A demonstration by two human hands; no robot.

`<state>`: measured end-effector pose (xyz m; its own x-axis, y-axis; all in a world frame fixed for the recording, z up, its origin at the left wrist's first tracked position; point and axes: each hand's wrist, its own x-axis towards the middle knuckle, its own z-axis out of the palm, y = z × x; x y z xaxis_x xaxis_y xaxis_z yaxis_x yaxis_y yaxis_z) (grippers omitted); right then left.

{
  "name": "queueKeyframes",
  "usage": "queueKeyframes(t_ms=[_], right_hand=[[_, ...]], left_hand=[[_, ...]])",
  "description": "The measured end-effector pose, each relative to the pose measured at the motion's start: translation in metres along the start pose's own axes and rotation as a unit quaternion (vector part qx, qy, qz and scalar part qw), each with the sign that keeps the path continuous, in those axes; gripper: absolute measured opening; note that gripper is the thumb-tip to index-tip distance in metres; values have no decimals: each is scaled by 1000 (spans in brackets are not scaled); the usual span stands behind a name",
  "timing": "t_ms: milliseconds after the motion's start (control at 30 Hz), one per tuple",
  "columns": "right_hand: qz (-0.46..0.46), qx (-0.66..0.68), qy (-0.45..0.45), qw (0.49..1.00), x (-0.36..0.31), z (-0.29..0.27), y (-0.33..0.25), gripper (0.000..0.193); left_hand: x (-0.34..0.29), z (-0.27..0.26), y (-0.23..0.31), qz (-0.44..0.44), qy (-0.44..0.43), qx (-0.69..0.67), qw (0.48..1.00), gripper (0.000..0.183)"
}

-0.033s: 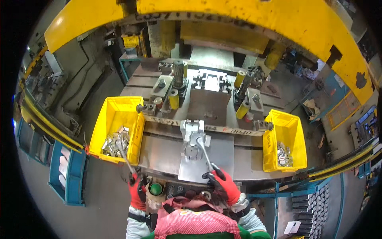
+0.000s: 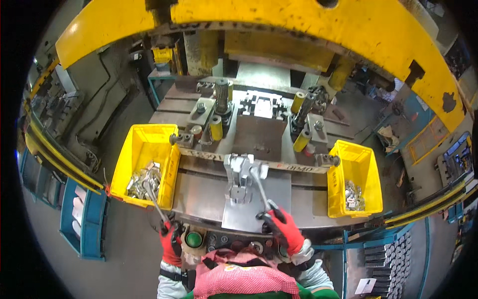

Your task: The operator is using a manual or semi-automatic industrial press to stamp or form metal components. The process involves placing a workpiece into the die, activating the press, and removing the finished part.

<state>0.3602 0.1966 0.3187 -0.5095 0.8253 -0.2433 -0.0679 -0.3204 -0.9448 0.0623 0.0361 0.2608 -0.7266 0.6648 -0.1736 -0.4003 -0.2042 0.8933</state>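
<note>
My left hand (image 2: 172, 238), in a red and black glove, is closed around a long grey rod-like tool (image 2: 157, 207). The tool's far end reaches among the small shiny metal parts (image 2: 149, 180) in the left yellow bin (image 2: 152, 133). My right hand (image 2: 282, 226), gloved alike, grips a second long grey rod-like tool (image 2: 262, 191). Its tip is beside the upright metal fixture (image 2: 239, 174) at the middle of the press bed. A small light metal piece (image 2: 263, 172) shows at that tip; whether the tool holds it I cannot tell.
Another yellow bin (image 2: 371, 159) with metal parts stands at the right. Behind the fixture are a lettered crossbar (image 2: 291, 167), guide posts (image 2: 222, 94) and a lit die (image 2: 262, 105). A yellow press beam (image 2: 279, 12) arches overhead. A green button (image 2: 193, 239) sits near my left hand.
My right hand and its tool have shifted slightly to the right, and the tip sits a little farther from the fixture. My left hand's tool stays in the bin. The whole view has moved a little.
</note>
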Motion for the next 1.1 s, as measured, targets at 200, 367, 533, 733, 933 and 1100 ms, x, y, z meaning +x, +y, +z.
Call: queueKeyframes(t_ms=[200, 367, 533, 733, 933, 1100], right_hand=[[-106, -65, 31, 992, 113, -30, -130, 31], [-35, -169, -18, 985, 206, -77, -155, 25], [-56, -180, -9, 982, 235, -74, -127, 24], [-192, -124, 112, 967, 177, -39, -102, 31], [-217, 56, 472, 853, -15, -83, -26, 46], [-54, -9, 666, 744, -116, -180, 135, 77]], left_hand=[[-1, 0, 11, -55, 15, -2, 998, 27], [4, -22, -1, -48, 66, 23, 996, 24], [-10, -42, -4, -45, 90, 52, 994, 23], [3, -81, -37, -34, 252, 53, 966, 16], [-7, -145, -89, -241, 234, 10, 942, 23], [-9, -154, -133, -336, 192, 171, 906, 50]])
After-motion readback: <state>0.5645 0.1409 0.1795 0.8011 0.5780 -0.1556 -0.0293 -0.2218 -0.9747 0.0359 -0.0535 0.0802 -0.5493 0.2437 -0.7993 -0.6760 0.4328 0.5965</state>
